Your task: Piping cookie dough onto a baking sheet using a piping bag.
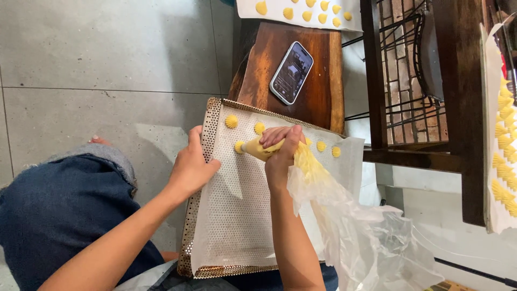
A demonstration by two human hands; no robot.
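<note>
A clear plastic piping bag of yellow dough [266, 149] sits gripped in the right hand [283, 156], its tip touching the white perforated baking mat [237, 215]. The left hand [191, 167] presses flat on the mat's edge. Small yellow piped shells [231, 121] dot the mat; a smartphone [291, 73] lies beyond on a wooden stool [323, 91].

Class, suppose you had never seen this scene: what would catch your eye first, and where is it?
First, the right hand squeezing a yellow-filled piping bag over the perforated baking tray at centre, where small yellow dough shells sit in a row. The left hand rests on the tray's left edge. A phone lies on the dark wooden stool just beyond.
</note>
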